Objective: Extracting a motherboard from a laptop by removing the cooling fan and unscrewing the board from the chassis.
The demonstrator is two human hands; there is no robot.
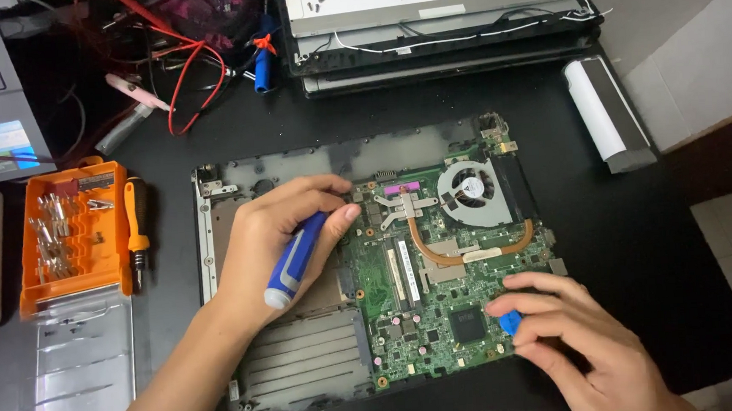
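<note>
While the opened laptop base [308, 366] lies flat on the black table [639, 231], the person's left hand [271, 249] is wrapped around a blue and white screwdriver [292, 265], the fingers [322, 187] curled tight on its handle, with the tip end hidden under the fingertips at the left edge of the green circuit board [415, 312]. The right hand [573, 337] rests on the board's lower right corner, its fingers pinched together on a small blue piece [510, 322] that touches the board just right of a black square chip [466, 324]. A round fan [474, 193] and a copper pipe [471, 257] sit above, between the two hands. An orange bit case [71, 236] with an orange screwdriver [136, 232] lies well apart to the left.
</note>
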